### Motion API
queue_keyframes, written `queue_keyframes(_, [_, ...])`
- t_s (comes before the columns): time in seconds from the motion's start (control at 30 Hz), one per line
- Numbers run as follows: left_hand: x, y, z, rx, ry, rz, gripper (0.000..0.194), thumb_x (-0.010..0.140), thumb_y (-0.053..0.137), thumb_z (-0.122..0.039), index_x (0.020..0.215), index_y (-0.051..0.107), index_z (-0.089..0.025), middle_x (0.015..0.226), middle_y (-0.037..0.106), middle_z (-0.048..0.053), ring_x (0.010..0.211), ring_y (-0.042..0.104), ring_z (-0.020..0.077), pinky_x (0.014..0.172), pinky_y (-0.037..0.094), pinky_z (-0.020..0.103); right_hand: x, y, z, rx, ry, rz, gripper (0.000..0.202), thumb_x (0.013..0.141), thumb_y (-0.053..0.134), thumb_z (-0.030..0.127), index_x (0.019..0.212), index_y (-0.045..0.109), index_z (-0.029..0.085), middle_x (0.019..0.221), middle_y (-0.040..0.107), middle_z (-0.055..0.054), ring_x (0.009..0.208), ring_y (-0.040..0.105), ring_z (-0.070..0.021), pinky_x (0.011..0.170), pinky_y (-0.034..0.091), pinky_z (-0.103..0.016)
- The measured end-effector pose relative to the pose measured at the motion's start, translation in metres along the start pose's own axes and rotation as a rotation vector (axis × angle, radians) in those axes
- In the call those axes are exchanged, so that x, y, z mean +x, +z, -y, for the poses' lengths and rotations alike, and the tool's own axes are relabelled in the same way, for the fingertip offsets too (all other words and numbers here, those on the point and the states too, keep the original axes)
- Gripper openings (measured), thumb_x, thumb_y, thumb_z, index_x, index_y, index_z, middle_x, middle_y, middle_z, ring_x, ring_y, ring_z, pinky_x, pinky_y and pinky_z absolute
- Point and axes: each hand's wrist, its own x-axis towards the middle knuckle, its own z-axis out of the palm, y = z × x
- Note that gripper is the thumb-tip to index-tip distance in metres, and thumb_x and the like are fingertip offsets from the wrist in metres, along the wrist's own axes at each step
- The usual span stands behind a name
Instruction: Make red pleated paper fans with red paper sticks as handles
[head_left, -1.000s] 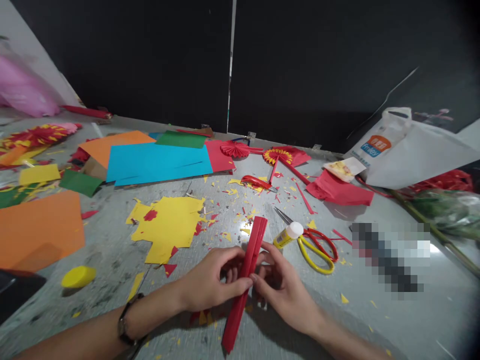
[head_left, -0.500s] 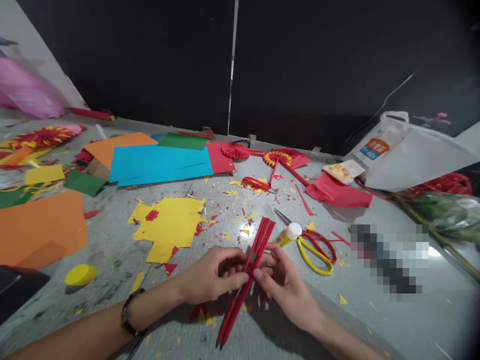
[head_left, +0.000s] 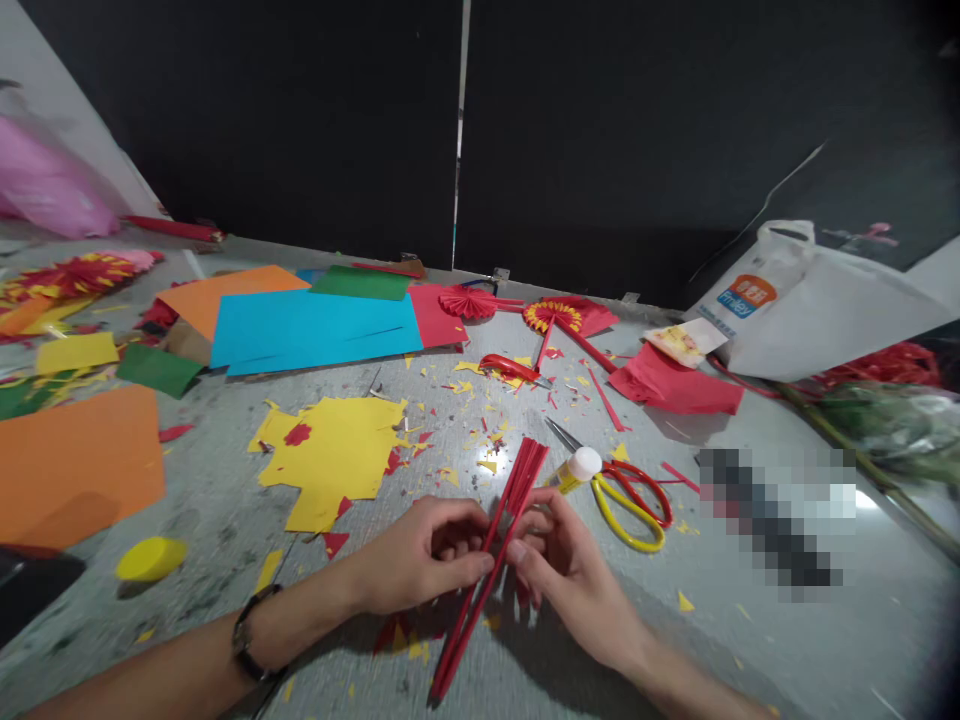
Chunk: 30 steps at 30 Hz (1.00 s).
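A strip of red pleated paper [head_left: 525, 478] slants between my hands, its folds bunched narrowly with a gap showing between them near the middle. My left hand [head_left: 420, 558], a dark bracelet on its wrist, pinches the left edge between thumb and fingers. On the opposite edge, my right hand [head_left: 574, 585] grips the pleats with curled fingers, some tips hidden behind the paper. Just beyond the right hand lies a glue stick [head_left: 583, 465] with a white cap. Beside it rests a pair of scissors [head_left: 628, 512] with red and yellow handles.
A cut yellow sheet [head_left: 341, 455] lies left of centre amid scattered scraps. Farther back are a blue sheet [head_left: 319, 328], red paper rosettes [head_left: 471, 301] and a red-handled cutter [head_left: 510, 368]. Orange paper [head_left: 79, 460] and a yellow cap [head_left: 151, 559] sit left; a white bag [head_left: 810, 310] stands right.
The folds of the red pleated paper have parted slightly, widening the gap between them. Both hands keep nearly the same place, and the view has shifted a little.
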Motion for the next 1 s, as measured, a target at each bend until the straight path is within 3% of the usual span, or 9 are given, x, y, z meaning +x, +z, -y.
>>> queue_keyframes(0.13, [0.0,0.001,0.001,0.012,-0.011,0.014,0.03,0.09,0.072,-0.043,0.095,0.064,-0.015,0.076,0.051,-0.004,0.068,0.043,0.0118,0.062,0.036,0.025,0.001,0.005,0.005,-0.156,-0.038,-0.074,0.033,0.1,0.072,0.048,0.113,0.056,0.022,0.094,0.064,-0.001,0.076,0.059,-0.0125,0.068,0.05,-0.027])
queue_keyframes(0.23, [0.0,0.003,0.004,-0.059,0.028,-0.038,0.036,0.092,0.073,-0.047,0.107,0.065,-0.015,0.081,0.055,-0.002,0.072,0.048,0.0123,0.064,0.04,0.024,0.001,0.009,0.01,-0.188,-0.022,-0.063,0.035,0.1,0.07,0.049,0.117,0.057,0.022,0.093,0.063,-0.001,0.072,0.058,-0.0131,0.066,0.05,-0.029])
queue_keyframes(0.33, [0.0,0.005,0.009,-0.196,0.019,-0.077,0.048,0.093,0.072,-0.055,0.119,0.061,-0.015,0.081,0.059,-0.002,0.063,0.052,0.0109,0.056,0.043,0.023,0.0,0.01,0.012,-0.245,-0.01,-0.02,0.035,0.101,0.068,0.045,0.123,0.058,0.021,0.091,0.063,-0.001,0.072,0.059,-0.0136,0.067,0.05,-0.03])
queue_keyframes(0.43, [0.002,0.005,0.012,-0.279,-0.016,-0.085,0.05,0.093,0.072,-0.06,0.115,0.061,-0.016,0.08,0.064,-0.001,0.051,0.054,0.009,0.047,0.044,0.022,-0.001,0.011,0.014,-0.295,-0.023,0.013,0.033,0.102,0.066,0.04,0.128,0.058,0.021,0.091,0.064,-0.001,0.072,0.061,-0.0139,0.068,0.052,-0.031])
queue_keyframes(0.8, [0.005,0.004,0.011,-0.365,0.001,-0.137,0.05,0.089,0.079,-0.056,0.113,0.061,-0.016,0.089,0.071,0.002,0.049,0.059,0.0069,0.044,0.047,0.018,-0.002,0.009,0.014,-0.344,-0.071,0.051,0.033,0.101,0.062,0.03,0.132,0.058,0.021,0.092,0.065,-0.001,0.075,0.063,-0.0143,0.07,0.055,-0.031])
queue_keyframes(0.9, [0.006,0.002,0.013,-0.386,-0.002,-0.156,0.056,0.088,0.081,-0.055,0.121,0.058,-0.016,0.08,0.07,0.0,0.046,0.055,0.0068,0.042,0.044,0.018,-0.004,0.01,0.012,-0.361,-0.059,0.074,0.034,0.1,0.063,0.028,0.133,0.059,0.021,0.09,0.065,-0.001,0.073,0.062,-0.014,0.068,0.053,-0.03])
queue_keyframes(1.0, [0.007,0.0,0.014,-0.4,-0.004,-0.166,0.054,0.088,0.081,-0.054,0.117,0.06,-0.014,0.071,0.066,-0.002,0.046,0.05,0.0065,0.041,0.042,0.018,-0.007,0.01,0.012,-0.379,-0.057,0.09,0.035,0.1,0.062,0.027,0.135,0.059,0.022,0.091,0.067,-0.002,0.076,0.064,-0.0149,0.069,0.053,-0.03])
